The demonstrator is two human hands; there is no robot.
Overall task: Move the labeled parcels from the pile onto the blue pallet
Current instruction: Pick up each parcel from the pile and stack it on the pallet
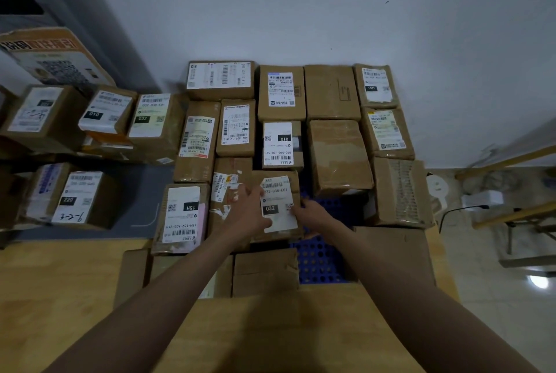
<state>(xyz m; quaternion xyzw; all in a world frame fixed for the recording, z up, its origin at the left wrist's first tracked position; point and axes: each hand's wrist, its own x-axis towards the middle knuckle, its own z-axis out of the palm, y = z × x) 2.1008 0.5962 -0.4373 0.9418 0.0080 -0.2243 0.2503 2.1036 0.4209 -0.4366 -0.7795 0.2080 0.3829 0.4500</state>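
Head | left hand (pixel 251 213) grip curled on 032 parcel (pixel 278 207) | right hand (pixel 311 213) grip curled on its other edge

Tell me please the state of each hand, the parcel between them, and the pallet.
left hand: grips the parcel's left side.
right hand: holds its right edge.
032 parcel: label up, among other boxes on the pallet.
blue pallet: mostly covered, one bare patch.
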